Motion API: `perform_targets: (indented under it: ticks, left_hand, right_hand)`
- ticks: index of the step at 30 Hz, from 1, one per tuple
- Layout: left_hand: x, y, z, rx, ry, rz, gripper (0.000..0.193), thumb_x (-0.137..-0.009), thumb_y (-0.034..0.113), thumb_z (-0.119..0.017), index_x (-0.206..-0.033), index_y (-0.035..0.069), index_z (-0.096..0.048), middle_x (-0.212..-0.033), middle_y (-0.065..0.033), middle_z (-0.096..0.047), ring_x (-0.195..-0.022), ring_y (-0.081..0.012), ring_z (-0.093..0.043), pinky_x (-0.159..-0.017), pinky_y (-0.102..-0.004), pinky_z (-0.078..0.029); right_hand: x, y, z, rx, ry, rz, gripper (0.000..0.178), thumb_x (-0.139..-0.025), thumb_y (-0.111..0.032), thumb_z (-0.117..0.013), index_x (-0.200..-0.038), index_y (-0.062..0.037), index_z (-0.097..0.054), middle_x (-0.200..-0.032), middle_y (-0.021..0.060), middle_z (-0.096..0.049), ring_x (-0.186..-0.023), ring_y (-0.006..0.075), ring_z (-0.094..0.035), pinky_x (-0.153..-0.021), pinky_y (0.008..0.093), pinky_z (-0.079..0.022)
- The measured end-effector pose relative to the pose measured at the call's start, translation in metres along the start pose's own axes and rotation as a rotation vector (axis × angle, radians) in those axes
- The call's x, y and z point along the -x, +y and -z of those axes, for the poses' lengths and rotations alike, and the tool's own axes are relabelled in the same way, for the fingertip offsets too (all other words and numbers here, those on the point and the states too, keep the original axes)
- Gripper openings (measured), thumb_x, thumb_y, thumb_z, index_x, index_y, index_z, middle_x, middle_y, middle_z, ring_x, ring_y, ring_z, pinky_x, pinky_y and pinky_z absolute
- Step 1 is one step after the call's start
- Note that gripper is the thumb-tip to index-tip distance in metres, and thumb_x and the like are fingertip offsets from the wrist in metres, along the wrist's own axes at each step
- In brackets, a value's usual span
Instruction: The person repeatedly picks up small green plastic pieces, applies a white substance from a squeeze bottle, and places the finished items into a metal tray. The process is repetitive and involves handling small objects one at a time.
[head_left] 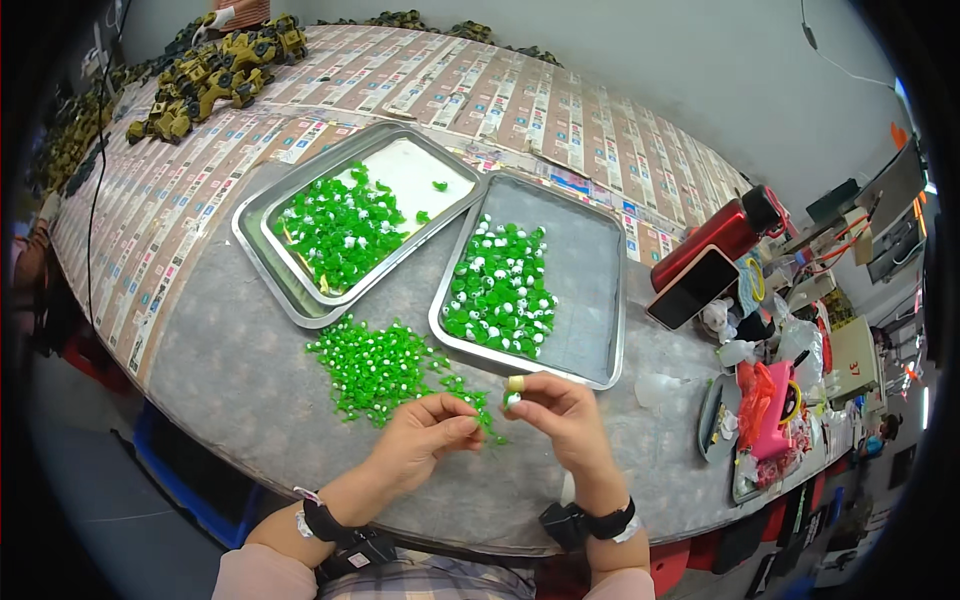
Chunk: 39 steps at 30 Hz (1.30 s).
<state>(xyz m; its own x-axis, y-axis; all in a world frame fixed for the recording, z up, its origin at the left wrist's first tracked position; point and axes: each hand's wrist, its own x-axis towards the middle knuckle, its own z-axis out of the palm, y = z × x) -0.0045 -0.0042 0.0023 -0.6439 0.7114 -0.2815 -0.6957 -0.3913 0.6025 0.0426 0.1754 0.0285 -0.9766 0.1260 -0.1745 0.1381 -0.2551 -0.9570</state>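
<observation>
My right hand [562,418] pinches a small green-and-white plastic piece [512,399] between thumb and forefinger; a yellowish wrap covers one fingertip. To its left, my left hand [425,440] has thumb and fingers pressed together. Whatever it may hold is too small to make out. A loose pile of tiny green-and-white parts [370,370] lies on the table just beyond the left hand, and some spread toward its fingertips. Past my right hand stands a metal tray [590,372] with larger round green-and-white pieces [500,290] along its left side.
At the far left, nested trays [300,318] hold more green-and-white pieces [340,230]. A red bottle [712,240] and a propped phone [694,287] stand right. Beyond them lies clutter with a pink container [775,425]. Toy vehicles [215,80] are heaped back left, near another person's gloved hand [218,18].
</observation>
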Motion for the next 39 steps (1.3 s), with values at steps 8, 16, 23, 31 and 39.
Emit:
perform_targets:
  ticks: [8, 16, 23, 31, 39]
  left_hand:
    - [-0.023, 0.008, -0.014, -0.047, 0.020, 0.012, 0.010, -0.078, 0.007, -0.055, -0.087, 0.003, -0.052, -0.080, -0.0077, -0.058, -0.074, -0.0163, -0.059, -0.068, -0.0273, -0.050]
    - [-0.028, 0.002, -0.009, -0.032, -0.009, 0.023, 0.010, -0.079, 0.007, -0.055, -0.088, 0.003, -0.053, -0.081, -0.0078, -0.058, -0.074, -0.0154, -0.059, -0.068, -0.0266, -0.050]
    - [-0.025, 0.001, -0.005, -0.030, 0.017, 0.012, 0.011, -0.079, 0.008, -0.055, -0.089, 0.003, -0.053, -0.082, -0.0067, -0.058, -0.075, -0.0141, -0.058, -0.068, -0.0250, -0.049]
    - [-0.024, 0.000, -0.004, -0.058, 0.033, 0.006, 0.011, -0.078, 0.008, -0.056, -0.088, 0.002, -0.054, -0.082, -0.0065, -0.058, -0.074, -0.0133, -0.058, -0.067, -0.0245, -0.049]
    - [-0.021, 0.000, -0.010, -0.364, 0.076, -0.159, 0.009, -0.078, 0.006, -0.056, -0.085, 0.001, -0.055, -0.080, -0.0062, -0.059, -0.072, -0.0119, -0.057, -0.065, -0.0228, -0.048]
  right_hand:
    - [0.004, 0.011, -0.007, -0.136, 0.049, 0.015, 0.021, -0.075, -0.001, -0.058, -0.095, 0.0011, -0.056, -0.088, 0.0054, -0.059, -0.079, 0.0105, -0.056, -0.071, 0.0209, -0.045]
    - [0.006, 0.014, -0.002, 0.006, 0.112, 0.056, 0.018, -0.073, 0.000, -0.059, -0.091, 0.0023, -0.057, -0.087, 0.0058, -0.060, -0.078, 0.0097, -0.056, -0.068, 0.0203, -0.045]
    - [0.008, 0.013, -0.006, -0.179, 0.098, -0.024, 0.019, -0.072, 0.003, -0.058, -0.091, 0.0013, -0.055, -0.086, 0.0087, -0.060, -0.079, 0.0131, -0.057, -0.070, 0.0226, -0.046]
    - [0.011, 0.012, -0.011, -0.167, 0.151, 0.088, 0.019, -0.072, 0.005, -0.058, -0.090, 0.0007, -0.055, -0.087, 0.0089, -0.059, -0.080, 0.0139, -0.057, -0.072, 0.0233, -0.045]
    - [0.012, 0.014, -0.012, -0.009, 0.128, 0.116, 0.017, -0.073, 0.004, -0.058, -0.089, 0.0001, -0.055, -0.087, 0.0077, -0.059, -0.080, 0.0118, -0.056, -0.071, 0.0221, -0.045]
